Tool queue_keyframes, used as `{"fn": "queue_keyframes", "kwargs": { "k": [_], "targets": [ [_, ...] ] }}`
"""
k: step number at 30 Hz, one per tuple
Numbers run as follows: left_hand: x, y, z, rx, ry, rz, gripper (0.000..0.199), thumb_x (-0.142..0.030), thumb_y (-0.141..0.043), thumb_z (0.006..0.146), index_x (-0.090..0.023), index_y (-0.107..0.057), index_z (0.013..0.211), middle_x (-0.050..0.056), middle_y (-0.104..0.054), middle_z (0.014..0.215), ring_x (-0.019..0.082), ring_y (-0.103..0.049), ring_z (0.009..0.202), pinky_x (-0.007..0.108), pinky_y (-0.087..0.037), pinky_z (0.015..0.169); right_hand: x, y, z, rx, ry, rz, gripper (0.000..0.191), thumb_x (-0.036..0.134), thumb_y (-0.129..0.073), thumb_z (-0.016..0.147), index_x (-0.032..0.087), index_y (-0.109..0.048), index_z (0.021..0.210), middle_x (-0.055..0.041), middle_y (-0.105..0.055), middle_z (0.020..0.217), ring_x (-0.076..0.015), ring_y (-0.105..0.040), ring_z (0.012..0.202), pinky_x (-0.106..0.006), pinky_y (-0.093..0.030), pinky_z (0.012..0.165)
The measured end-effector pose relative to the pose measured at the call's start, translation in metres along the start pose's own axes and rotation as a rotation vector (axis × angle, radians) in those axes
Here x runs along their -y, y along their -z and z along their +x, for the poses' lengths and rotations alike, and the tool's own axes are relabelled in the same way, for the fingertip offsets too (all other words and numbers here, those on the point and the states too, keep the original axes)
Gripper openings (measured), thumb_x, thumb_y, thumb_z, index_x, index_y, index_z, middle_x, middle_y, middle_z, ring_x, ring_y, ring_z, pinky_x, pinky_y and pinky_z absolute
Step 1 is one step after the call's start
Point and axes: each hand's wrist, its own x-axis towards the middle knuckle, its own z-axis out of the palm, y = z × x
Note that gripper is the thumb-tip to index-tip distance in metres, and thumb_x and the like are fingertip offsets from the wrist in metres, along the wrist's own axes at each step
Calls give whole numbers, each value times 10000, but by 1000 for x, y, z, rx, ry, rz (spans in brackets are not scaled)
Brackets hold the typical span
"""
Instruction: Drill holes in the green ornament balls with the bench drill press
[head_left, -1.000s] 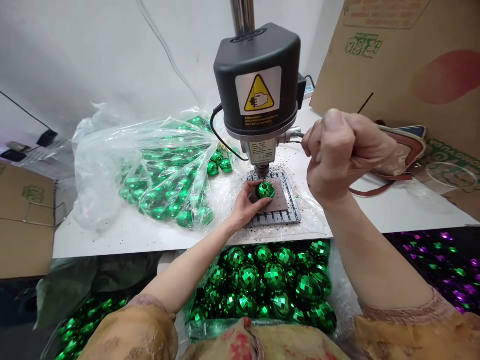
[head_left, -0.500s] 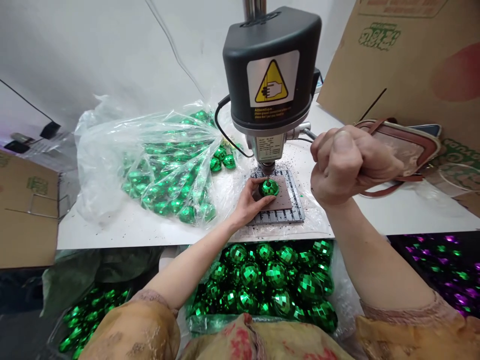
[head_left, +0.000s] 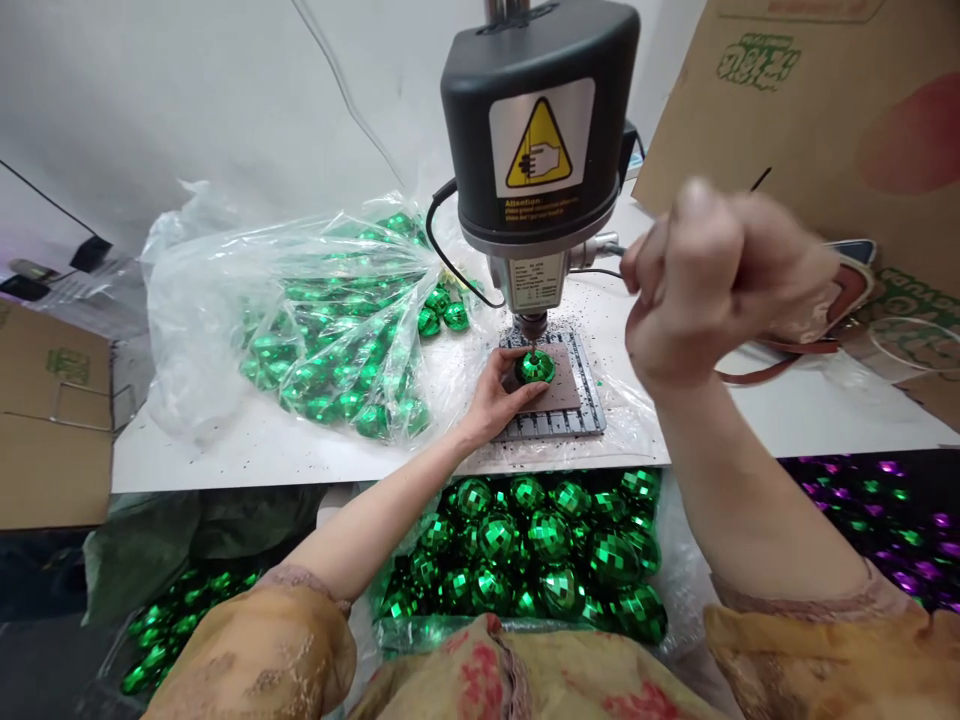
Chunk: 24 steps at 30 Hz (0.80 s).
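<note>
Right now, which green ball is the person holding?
Start at the black bench drill. Directly under its spindle, on a brown pad, sits one faceted green ball, cupped by the left hand; every other ball lies well away from the pad.

A small piece-work workshop: a bench drill press (head_left: 536, 130) with a yellow hand-hazard label, standing over a slotted metal drilling plate (head_left: 551, 425) on a white workbench (head_left: 225, 460), with dark drilling grit (head_left: 577, 310) scattered around the base. Goods in bulk on all sides, with a clear plastic bag (head_left: 202, 330) full of mirrored green baubles (head_left: 337, 375) on the bench and a larger heap of baubles (head_left: 517, 545) on plastic sheeting just below the bench edge. Printed cardboard sheets (head_left: 810, 110) propped up at the side, against plain white walls (head_left: 187, 100).
</note>
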Motion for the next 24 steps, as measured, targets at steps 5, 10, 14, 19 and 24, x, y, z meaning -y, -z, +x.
{"fn": "queue_keyframes", "kwargs": {
  "k": [5,10,14,19,24],
  "targets": [
    [-33,6,-24,-127,-18,314,405,-342,-803,781,-198,-564,1076,65,-673,1056,205,-646,974,367,-524,878,-6,-19,40,-11,61,173,440,119,-554,902,228,-293,565,66,-272,483,-52,-304,382,-278,-191,430],
    [-79,27,-92,394,-16,701,315,-303,-748,806,-208,-563,1043,55,-643,1013,226,-627,937,363,-524,810,-9,-13,39,35,61,184,426,142,-544,924,222,-265,611,68,-265,529,-26,-317,377,-237,-196,399],
    [-92,41,-139,659,93,1050,241,-268,-639,893,-183,-552,1101,107,-619,1083,285,-631,996,418,-544,829,-9,-11,35,36,69,194,430,150,-544,942,213,-273,615,67,-293,530,-21,-322,391,-226,-221,424],
    [-92,49,-153,727,248,1344,257,-354,-626,946,-152,-586,1100,167,-618,1199,325,-653,1041,446,-548,846,-10,-13,33,21,71,191,471,156,-551,951,230,-251,596,60,-318,502,-70,-392,404,-273,-230,459],
    [-84,55,-111,672,105,1179,266,-455,-577,975,-192,-615,988,90,-665,969,259,-670,877,365,-529,772,0,-16,31,-24,-2,196,451,148,-555,917,222,-269,577,60,-288,478,-63,-350,408,-279,-196,470]
  ]
}}
